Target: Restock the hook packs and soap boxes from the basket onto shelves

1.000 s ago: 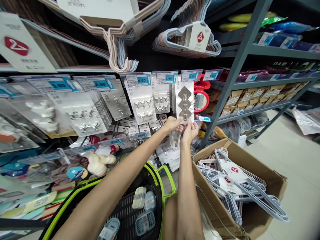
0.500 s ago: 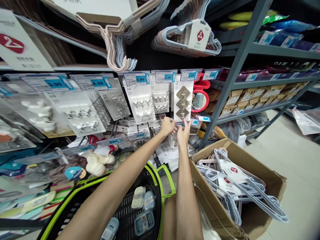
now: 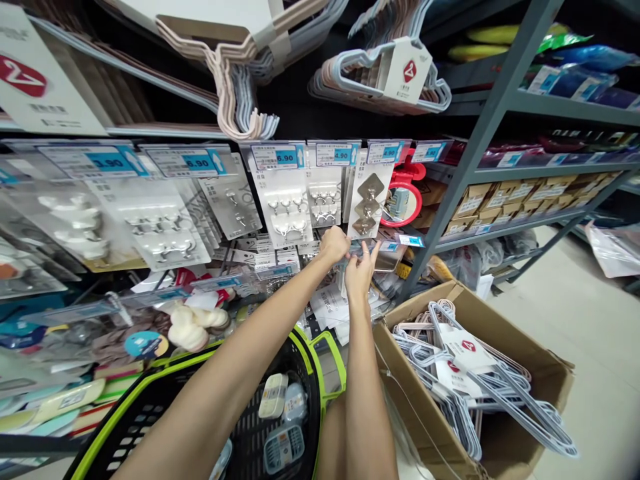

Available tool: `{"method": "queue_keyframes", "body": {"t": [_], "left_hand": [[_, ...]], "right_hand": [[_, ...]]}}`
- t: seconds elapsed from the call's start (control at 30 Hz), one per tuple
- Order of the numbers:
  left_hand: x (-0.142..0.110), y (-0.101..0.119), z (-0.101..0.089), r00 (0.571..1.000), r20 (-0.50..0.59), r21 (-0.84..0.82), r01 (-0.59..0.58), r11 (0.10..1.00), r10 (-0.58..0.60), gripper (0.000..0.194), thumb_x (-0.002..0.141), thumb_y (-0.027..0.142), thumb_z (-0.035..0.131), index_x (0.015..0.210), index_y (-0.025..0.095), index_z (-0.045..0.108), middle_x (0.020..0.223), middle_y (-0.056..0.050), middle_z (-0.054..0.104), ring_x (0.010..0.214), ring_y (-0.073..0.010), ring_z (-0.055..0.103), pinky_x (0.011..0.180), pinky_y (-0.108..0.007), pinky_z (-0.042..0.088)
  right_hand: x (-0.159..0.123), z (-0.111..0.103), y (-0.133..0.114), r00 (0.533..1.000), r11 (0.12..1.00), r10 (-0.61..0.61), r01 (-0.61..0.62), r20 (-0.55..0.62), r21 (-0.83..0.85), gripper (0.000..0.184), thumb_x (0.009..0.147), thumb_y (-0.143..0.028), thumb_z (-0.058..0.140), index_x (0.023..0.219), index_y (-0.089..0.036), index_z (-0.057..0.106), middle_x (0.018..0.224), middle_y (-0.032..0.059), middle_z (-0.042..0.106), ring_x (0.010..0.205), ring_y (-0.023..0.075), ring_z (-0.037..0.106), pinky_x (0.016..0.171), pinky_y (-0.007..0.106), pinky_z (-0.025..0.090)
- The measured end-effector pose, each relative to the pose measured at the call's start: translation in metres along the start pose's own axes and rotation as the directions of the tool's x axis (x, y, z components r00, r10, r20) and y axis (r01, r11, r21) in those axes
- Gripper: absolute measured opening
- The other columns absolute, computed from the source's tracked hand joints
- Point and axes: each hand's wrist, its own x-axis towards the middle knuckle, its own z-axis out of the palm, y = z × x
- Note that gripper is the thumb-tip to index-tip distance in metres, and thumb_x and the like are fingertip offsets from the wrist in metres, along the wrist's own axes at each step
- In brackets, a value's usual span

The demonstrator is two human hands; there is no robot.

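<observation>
My left hand [image 3: 334, 245] is closed at the lower row of hanging goods, its fingertips turned away, so what they hold is hidden. Close beside it, my right hand [image 3: 360, 273] reaches up with its index and middle fingers apart, by a clear price-tag holder [image 3: 388, 247]. Whether the fingers touch the holder I cannot tell. Above both hands hangs a card of diamond-shaped adhesive hooks [image 3: 367, 205]. To its left hang cards of white hooks [image 3: 289, 215]. White-backed packs [image 3: 327, 303] lie below the hands.
A black basket with a green rim [image 3: 305, 347] stands below my arms, holding several small plastic boxes [image 3: 284, 448]. At right, a cardboard box [image 3: 425, 393] contains clothes hangers [image 3: 465, 373]. A red-framed mirror [image 3: 401, 203] hangs beside a grey shelf post [image 3: 480, 160].
My left hand has risen slightly and its fist has turned over, knuckles up. The right hand has dropped a little, moving left. The view has shifted slightly.
</observation>
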Motion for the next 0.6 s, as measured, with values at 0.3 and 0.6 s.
{"method": "queue_keyframes", "body": {"t": [0.3,0.6], "left_hand": [[0.006,0.004,-0.002,0.988,0.006,0.13,-0.153,0.98,0.154,0.022,0.083,0.034,0.071,0.085,0.013,0.077,0.057,-0.006,0.064,0.068,-0.0208,0.063,0.067,-0.026,0.043],[-0.097,-0.046,-0.025,0.886,-0.239,-0.089,-0.428,0.9,0.398,0.033,0.096,0.04,0.049,0.082,0.018,0.07,0.053,0.003,0.05,0.051,-0.013,0.043,0.058,-0.025,0.034]], "right_hand": [[0.002,0.0,-0.004,0.995,0.994,0.059,-0.052,-0.08,0.094,0.05,0.088,-0.021,0.043,0.134,-0.014,0.062,0.163,0.0175,0.033,0.141,0.0254,0.046,0.111,0.04,0.044],[0.003,-0.012,-0.015,0.969,0.937,0.192,-0.136,-0.152,0.321,0.042,0.09,-0.028,0.046,0.125,-0.015,0.064,0.137,0.017,0.058,0.078,0.0134,0.066,0.08,0.032,0.055]]}}
